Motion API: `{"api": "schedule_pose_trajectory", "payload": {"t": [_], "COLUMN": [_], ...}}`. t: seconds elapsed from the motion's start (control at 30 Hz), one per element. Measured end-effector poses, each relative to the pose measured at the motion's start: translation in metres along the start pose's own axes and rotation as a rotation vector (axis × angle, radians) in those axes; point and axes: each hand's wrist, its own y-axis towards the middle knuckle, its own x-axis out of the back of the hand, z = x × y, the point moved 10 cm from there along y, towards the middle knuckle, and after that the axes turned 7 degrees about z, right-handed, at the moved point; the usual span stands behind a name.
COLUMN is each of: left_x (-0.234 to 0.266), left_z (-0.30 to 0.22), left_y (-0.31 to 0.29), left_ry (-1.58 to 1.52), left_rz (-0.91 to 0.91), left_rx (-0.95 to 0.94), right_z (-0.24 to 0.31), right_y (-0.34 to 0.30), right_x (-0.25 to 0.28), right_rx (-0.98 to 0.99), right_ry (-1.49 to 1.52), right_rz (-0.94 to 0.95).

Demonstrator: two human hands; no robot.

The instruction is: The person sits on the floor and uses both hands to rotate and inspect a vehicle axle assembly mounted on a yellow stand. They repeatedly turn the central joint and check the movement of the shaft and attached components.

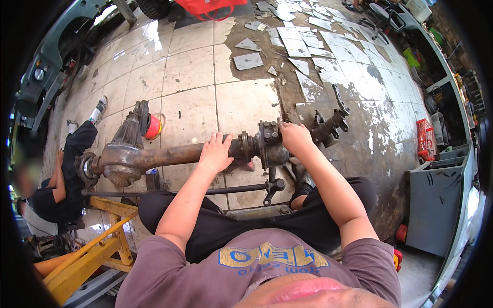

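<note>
A rusty vehicle axle [172, 155] lies across in front of my seated body, its round differential housing [122, 163] toward the left. My left hand [215, 153] rests on the axle tube with its fingers apart. At the axle's right end is a dark, greasy steering knuckle [270, 134] with several bolt heads on top. My right hand [297, 138] is closed at the knuckle's right edge; what its fingertips hold, if anything, is hidden. Beyond that hand, a dark metal hub piece [328, 127] with an upright arm sticks out to the right.
A steering rod [231, 190] runs between the axle and my legs. Another person [51, 190] sits at the axle's left end. A yellow metal stand [97, 241] is at lower left, a red round container [152, 127] behind the axle. Broken tiles [295, 43] litter the far floor; a grey cabinet [436, 205] stands right.
</note>
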Motion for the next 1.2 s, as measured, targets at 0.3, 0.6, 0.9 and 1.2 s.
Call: {"api": "schedule_pose_trajectory", "payload": {"t": [0.3, 0.6, 0.9, 1.2], "left_x": [-0.002, -0.001, -0.001, -0.002], "left_z": [0.001, 0.001, -0.001, 0.0], "left_y": [-0.002, -0.003, -0.001, 0.0], "left_ry": [0.001, -0.003, 0.016, 0.003], "left_rz": [-0.001, 0.001, -0.013, -0.027], "left_rx": [0.009, 0.007, 0.005, -0.012], "right_z": [0.01, 0.009, 0.009, 0.006], "right_y": [-0.002, 0.001, -0.005, -0.003], "right_x": [0.005, 0.007, 0.013, 0.008], "right_rx": [0.017, 0.016, 0.011, 0.017], "right_ry": [-0.044, -0.038, -0.039, 0.003], "right_rz": [0.024, 0.083, 0.076, 0.032]}}
